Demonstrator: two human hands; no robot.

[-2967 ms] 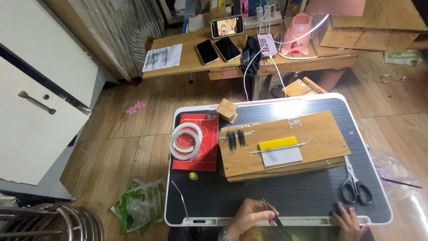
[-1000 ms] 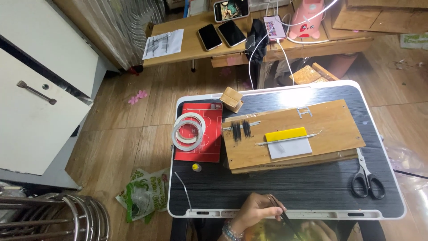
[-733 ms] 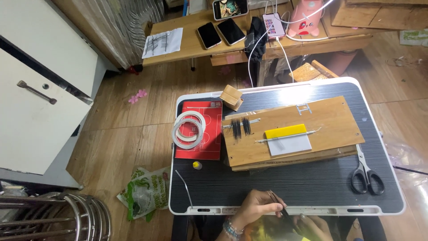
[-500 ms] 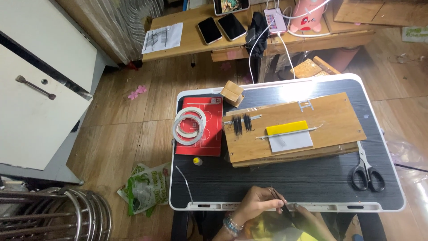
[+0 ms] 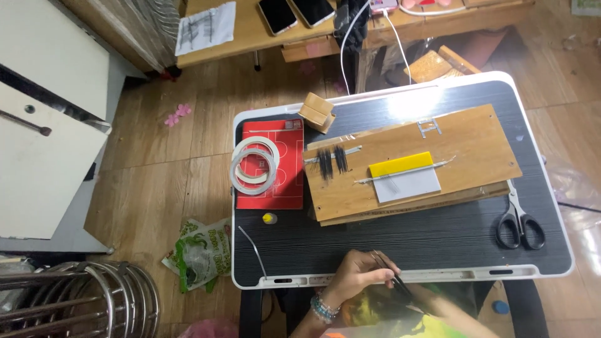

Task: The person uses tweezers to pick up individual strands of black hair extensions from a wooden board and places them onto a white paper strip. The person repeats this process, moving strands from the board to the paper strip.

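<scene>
Pinching a thin dark tool, seemingly tweezers (image 5: 391, 278), the left hand (image 5: 354, 278) sits at the near edge of the tabletop (image 5: 400, 241), its fingers (image 5: 369, 261) curled shut around the shaft so the tip angles down toward the lap, likely for fine control. The right hand is mostly hidden below the edge; whether its fingers are open or closed I cannot tell. Just left of the fingers a thin wire (image 5: 252, 250) lies loose, with a small yellow bead (image 5: 269, 218) beyond it. Farther out rests a wooden board (image 5: 466, 141) carrying a yellow-and-white card (image 5: 404, 176) and dark lash-like strips (image 5: 332, 161). Rolls of tape (image 5: 253, 166) sit on a red booklet (image 5: 272, 194) to the left, scissors (image 5: 518, 220) far right. Beyond are the wood floor (image 5: 156, 175) and a low bench holding phones (image 5: 294, 11).
</scene>
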